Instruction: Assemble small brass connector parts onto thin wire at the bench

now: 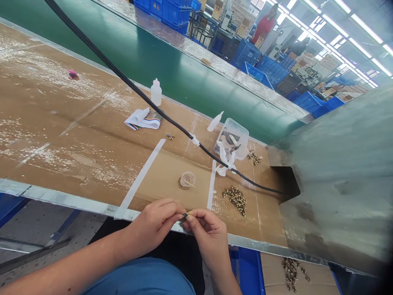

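Note:
My left hand (158,223) and my right hand (207,233) meet at the table's front edge, fingertips pinched together on one small dark and gold piece (185,214). Most of the piece is hidden by the fingers. Just beyond them, a small clear cup (188,179) with a thin stick in it stands on a cardboard sheet (159,172) taped at both sides. A pile of small gold and dark pieces (236,198) lies to the right of my right hand.
A black cable (123,78) crosses above the table. Behind the cup are a clear tray (242,143), white bottles (156,93) (215,121) and a striped ribbon (143,119). A metal panel (337,184) stands right. A person (264,26) is far back.

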`<state>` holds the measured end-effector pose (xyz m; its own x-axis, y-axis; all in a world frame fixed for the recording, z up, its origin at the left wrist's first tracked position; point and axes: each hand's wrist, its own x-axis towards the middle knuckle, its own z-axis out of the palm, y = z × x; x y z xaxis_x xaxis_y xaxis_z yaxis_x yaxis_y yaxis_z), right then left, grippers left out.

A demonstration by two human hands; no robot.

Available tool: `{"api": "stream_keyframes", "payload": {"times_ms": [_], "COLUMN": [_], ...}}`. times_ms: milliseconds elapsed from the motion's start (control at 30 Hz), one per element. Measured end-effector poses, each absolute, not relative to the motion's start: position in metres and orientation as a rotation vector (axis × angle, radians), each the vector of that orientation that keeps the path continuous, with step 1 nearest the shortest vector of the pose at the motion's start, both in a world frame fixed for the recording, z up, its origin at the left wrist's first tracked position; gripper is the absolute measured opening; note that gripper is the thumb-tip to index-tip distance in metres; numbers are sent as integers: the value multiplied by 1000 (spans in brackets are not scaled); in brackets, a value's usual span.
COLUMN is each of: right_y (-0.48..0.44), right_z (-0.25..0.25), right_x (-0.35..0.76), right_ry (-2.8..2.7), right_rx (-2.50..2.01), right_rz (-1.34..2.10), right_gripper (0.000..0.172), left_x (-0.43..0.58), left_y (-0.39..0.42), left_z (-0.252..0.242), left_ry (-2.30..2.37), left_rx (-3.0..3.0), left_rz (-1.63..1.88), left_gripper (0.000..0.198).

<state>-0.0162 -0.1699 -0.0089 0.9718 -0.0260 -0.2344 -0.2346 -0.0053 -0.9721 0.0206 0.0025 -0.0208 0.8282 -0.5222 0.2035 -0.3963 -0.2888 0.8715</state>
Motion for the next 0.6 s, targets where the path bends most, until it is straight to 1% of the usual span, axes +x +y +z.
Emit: {"api": "stream_keyframes", "payload": {"times_ms": [600], "right_y": [-171], "right_z": [-11], "right_x": [-17], "right_ry": [204], "right_rx": [-1561], "right_rz": [163], "right_gripper": [16], "left_x": [22], "left_y": [2], "left_z": [-19], "left_ry": [-683], "left_rx": [1886], "left_rz": [-136], "left_gripper": [17]}}
